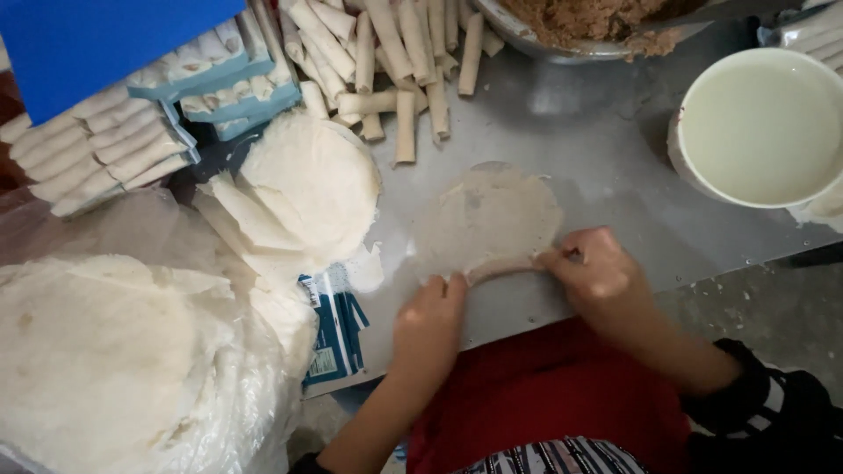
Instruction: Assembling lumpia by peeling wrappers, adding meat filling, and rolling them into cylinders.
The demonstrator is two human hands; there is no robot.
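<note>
At the far left of the frame I see a bagged stack of wrappers [97,351], with loose wrappers [307,184] above it and finished rolls [386,61] at top centre. My left hand [430,320] presses its fingers narrowly onto the near edge of the damp wrapper [492,215], mid-frame on the desk [606,149]; my right hand [597,272] pinches the rolled edge. I judge the sheet light, limp, sticky and easily torn, best held at the rolled edge. The bowl of liquid [760,123] sits at upper right.
</note>
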